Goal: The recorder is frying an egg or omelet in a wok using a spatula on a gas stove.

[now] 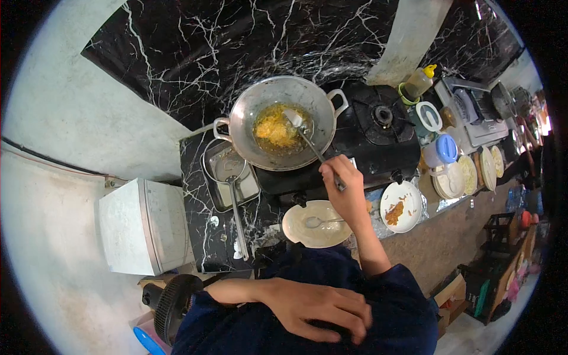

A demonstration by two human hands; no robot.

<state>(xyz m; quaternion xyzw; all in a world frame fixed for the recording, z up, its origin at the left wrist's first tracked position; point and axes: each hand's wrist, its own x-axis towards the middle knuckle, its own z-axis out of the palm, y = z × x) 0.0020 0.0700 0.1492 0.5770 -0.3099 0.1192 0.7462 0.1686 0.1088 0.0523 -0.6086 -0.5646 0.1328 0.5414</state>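
Note:
My right hand (344, 184) grips the handle of a metal spatula (313, 146). The blade rests at the right edge of golden frying food (275, 129), which sits in bubbling oil inside a large two-handled metal wok (242, 113). Below that hand is an oval cream bowl (293, 233) with a spoon (314, 222) lying in some pale liquid. My left hand (324, 308) is held across my dark blue shirt, its fingers apart and slightly curled, with nothing in it.
An unused burner (382, 116) lies right of the wok. To the left, a long-handled strainer (237, 213) lies over a metal tray (217, 202). A white plate (410, 222) holds brown pieces. Lidded containers (446, 148) and plates line the counter. A black fan (175, 306) stands lower left.

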